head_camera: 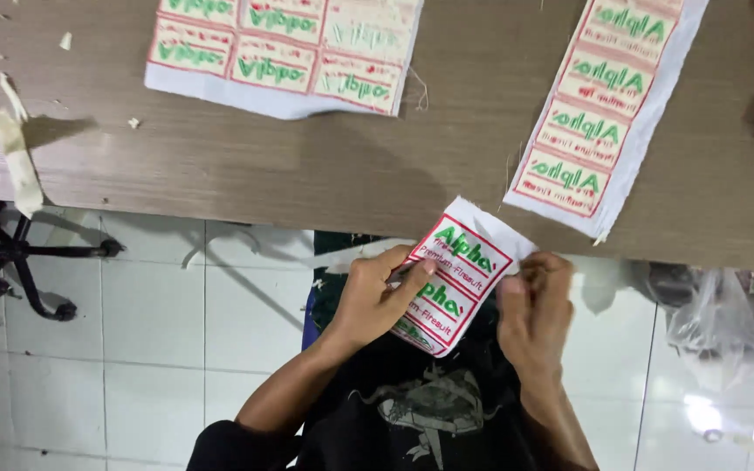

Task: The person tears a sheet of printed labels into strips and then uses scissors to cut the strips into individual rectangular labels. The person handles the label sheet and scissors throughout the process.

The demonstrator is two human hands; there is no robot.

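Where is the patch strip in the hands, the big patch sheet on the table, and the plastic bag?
patch strip (460,266), head view, on the top red-bordered patch.
patch sheet (285,52), head view, on the middle of its embroidered patches.
plastic bag (717,327), head view, on its crinkled clear side.

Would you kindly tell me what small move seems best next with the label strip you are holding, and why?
Probably peel the backing further along with the right hand. That grip pinches the right edge of the short embroidered label strip, the left hand steadies its other edge, and the strip sits off the table.
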